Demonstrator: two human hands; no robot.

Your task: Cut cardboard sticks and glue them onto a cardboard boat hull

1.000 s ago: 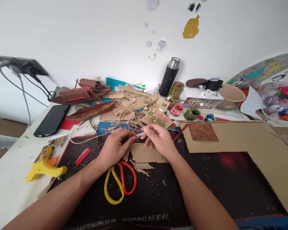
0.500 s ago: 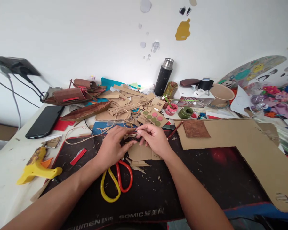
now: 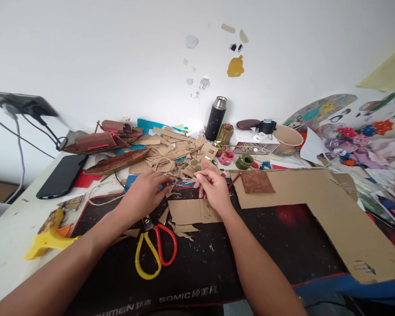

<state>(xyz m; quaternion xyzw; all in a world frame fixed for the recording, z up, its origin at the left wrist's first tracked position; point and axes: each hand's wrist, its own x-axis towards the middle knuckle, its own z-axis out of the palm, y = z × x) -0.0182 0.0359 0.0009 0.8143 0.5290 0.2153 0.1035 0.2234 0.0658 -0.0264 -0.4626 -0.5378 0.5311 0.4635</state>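
Over the dark mat, my right hand [image 3: 214, 189] pinches several thin strands of twine [image 3: 188, 180], whose ends point left. My left hand [image 3: 147, 192] is curled a short way to the left, thumb and forefinger closed around a piece of the twine. Behind the left hand a loop of twine [image 3: 164, 161] rises, and a long stretch trails out to the left. Just below the hands lies a folded piece of cardboard [image 3: 186, 211]. Scissors [image 3: 158, 245] with one yellow and one red handle rest below my left hand, blades partly hidden.
Cardboard scraps [image 3: 171, 147] pile up behind the hands. Paint jars [image 3: 245, 161] and a black thermos [image 3: 215, 118] stand farther back. A large cardboard sheet [image 3: 299, 186] covers the right side. At left lie a yellow glue gun [image 3: 51, 237], a phone [image 3: 62, 177] and brown model boats [image 3: 116, 161].
My hands have drawn apart, uncovering more of the folded cardboard and the strands in my right hand. The scissors' pivot now shows. The view has shifted slightly up and right.
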